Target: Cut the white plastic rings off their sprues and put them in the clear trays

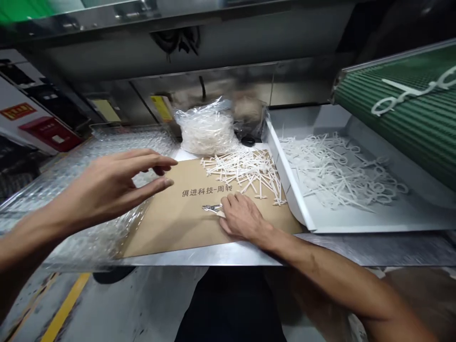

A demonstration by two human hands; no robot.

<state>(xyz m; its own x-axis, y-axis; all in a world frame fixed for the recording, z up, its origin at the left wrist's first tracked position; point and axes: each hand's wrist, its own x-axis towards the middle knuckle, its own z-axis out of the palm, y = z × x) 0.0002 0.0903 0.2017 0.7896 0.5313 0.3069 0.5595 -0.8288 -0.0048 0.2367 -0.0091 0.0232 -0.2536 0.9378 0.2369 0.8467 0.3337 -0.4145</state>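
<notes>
My right hand is wrapped round a pair of small nippers, whose metal jaws point left, low over a brown cardboard sheet with printed characters. In the air above the sheet's left side is my left hand, thumb and fingers apart and nothing between them. A heap of white plastic sticks lies on the sheet just beyond my right hand. Behind the heap stands a clear bag filled with white parts.
On the right, a white tray holds many looped white parts. Above it a green ribbed conveyor belt carries another white piece. Stacked clear plastic trays fill the left of the metal table.
</notes>
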